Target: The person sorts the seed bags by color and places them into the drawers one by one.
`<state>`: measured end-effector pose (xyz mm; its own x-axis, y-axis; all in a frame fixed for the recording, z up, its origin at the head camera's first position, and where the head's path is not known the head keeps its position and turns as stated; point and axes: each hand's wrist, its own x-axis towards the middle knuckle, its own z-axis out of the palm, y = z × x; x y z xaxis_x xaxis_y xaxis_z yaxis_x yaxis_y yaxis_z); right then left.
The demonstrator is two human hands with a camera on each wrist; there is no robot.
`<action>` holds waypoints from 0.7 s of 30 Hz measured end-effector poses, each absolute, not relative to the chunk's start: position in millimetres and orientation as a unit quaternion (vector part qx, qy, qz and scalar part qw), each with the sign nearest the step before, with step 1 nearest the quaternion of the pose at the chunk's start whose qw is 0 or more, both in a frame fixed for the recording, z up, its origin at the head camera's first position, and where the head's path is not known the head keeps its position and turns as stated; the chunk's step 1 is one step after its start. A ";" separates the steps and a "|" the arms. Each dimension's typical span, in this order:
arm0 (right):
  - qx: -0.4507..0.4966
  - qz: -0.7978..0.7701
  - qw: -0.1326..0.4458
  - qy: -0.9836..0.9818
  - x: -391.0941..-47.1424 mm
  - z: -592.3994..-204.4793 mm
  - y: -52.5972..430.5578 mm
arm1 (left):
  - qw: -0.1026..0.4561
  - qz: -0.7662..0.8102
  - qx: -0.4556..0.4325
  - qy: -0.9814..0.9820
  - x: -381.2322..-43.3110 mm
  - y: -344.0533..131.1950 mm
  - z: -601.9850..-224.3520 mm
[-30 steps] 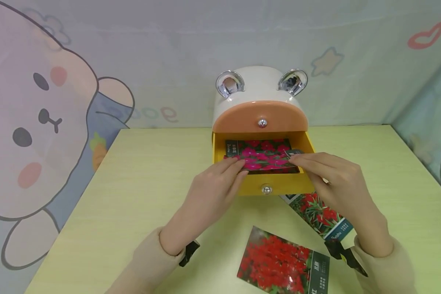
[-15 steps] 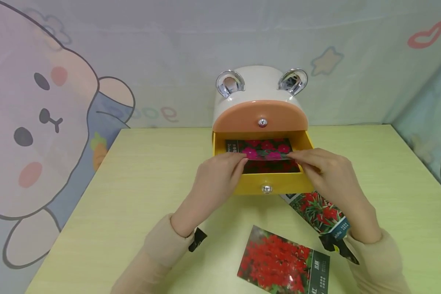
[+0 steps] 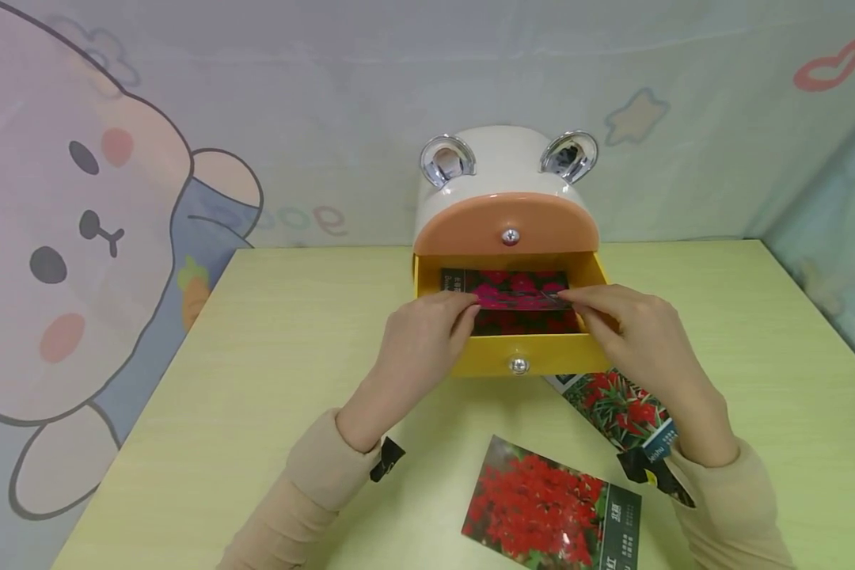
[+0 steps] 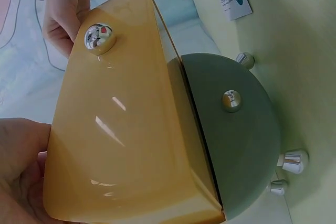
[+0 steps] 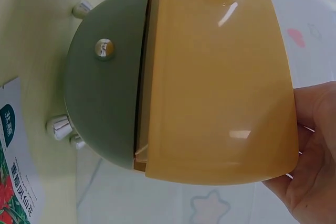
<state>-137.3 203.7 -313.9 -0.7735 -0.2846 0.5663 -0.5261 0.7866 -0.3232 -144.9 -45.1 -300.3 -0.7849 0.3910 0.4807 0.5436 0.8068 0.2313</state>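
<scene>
A packet with pink flowers [image 3: 516, 300] is held by its two ends over the pulled-out yellow drawer [image 3: 484, 358]. My left hand [image 3: 422, 336] pinches its left end between thumb and fingers; my right hand [image 3: 637, 328] pinches the right end. Under it, inside the drawer, lies a dark packet with red flowers [image 3: 499, 323]. The drawer belongs to a small white animal-shaped cabinet [image 3: 507, 162] with an orange upper front [image 3: 470, 229]. In both wrist views the drawer's yellow front [image 4: 121, 124] hides the packet and the fingertips.
A red-flower packet [image 3: 534, 507] lies on the table [image 3: 292, 340] in front of the cabinet. Another red-flower packet [image 3: 613, 408] lies partly under the drawer's right side and my right wrist. A printed cloth [image 3: 328, 119] hangs behind the table.
The pink-flower packet has tipped from showing its broad face to lying nearly edge-on. Both hands have moved slightly back with it, and the left hand's grip has come up at its end.
</scene>
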 end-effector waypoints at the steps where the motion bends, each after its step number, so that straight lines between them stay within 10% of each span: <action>1: 0.221 0.239 0.251 -0.912 -137.3 -313.8 203.5 | 0.209 -0.185 -0.251 -0.927 -145.0 -45.1 -300.4; 21: 0.243 0.248 0.287 -0.893 -125.1 -309.2 201.3 | 0.264 -0.261 -0.354 -0.858 -149.0 -60.7 -310.7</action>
